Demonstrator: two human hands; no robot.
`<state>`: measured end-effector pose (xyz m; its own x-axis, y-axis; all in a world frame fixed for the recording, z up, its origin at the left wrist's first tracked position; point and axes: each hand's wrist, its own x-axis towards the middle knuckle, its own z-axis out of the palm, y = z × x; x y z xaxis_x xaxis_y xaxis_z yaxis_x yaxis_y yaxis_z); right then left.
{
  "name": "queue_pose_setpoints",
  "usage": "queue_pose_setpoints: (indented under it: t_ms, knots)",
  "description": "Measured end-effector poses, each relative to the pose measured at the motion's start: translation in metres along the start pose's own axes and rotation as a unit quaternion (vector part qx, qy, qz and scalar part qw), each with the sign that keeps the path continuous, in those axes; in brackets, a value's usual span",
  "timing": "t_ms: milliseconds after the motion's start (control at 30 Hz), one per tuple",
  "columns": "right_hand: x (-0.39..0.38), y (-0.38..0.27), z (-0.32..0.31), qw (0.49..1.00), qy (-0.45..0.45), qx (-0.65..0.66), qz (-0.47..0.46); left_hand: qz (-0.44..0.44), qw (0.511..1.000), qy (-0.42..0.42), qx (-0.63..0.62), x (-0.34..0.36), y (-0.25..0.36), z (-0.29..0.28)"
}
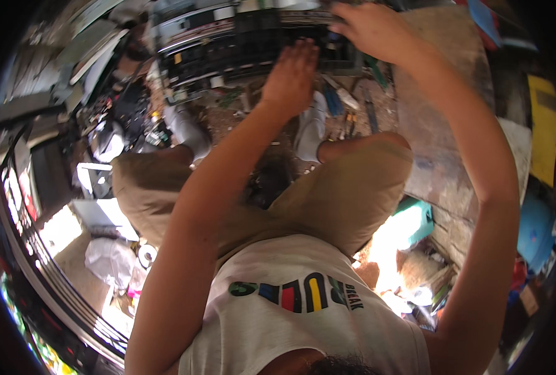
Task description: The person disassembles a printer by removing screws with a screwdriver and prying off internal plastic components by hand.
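A long, dark machine frame [240, 55] with metal rails, like the inside of a printer, lies across the far end of my view. My left hand [292, 76] is over its near edge, right of the middle, with the fingers stretched out and slightly blurred. I cannot tell whether they touch the frame. Farther right, my right hand [373, 30] reaches to the frame's far right end. Its fingers point left and stand apart, with nothing visible between them. The farthest fingertips are blurred near the picture's edge.
My feet in grey shoes [310, 127] are close to the frame's near side. Hand tools [370, 107] lie on the dirt floor at right, beside a wooden board [440, 150]. Dark scrap parts [131, 119] are heaped at left. A teal case [415, 224] is near my right knee.
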<state>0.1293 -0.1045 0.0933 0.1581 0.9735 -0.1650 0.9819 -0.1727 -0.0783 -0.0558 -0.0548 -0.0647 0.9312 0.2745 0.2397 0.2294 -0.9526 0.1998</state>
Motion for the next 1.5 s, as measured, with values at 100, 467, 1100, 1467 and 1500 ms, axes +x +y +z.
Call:
queue_pose_setpoints:
  t_ms: [100,467,1100,1467,1500]
  knots:
    - [-0.004,0.001,-0.007,0.979,0.021,0.023,-0.199,-0.015,0.999,-0.004,-0.052,-0.002,0.001,-0.004]
    - [0.009,-0.025,-0.031,0.977,-0.152,-0.06,0.138,-0.025,1.0,-0.015,0.0,-0.008,-0.002,-0.001]
    - [-0.003,-0.002,-0.009,0.969,0.029,0.007,-0.246,-0.015,0.999,0.0,-0.028,-0.003,-0.001,0.001]
    - [-0.006,-0.006,-0.017,0.99,0.001,-0.036,-0.133,-0.015,0.999,0.007,-0.052,-0.004,0.001,-0.008]
    - [-0.006,-0.007,-0.016,0.961,0.125,0.022,-0.245,-0.015,0.999,0.007,-0.048,-0.004,0.001,-0.008]
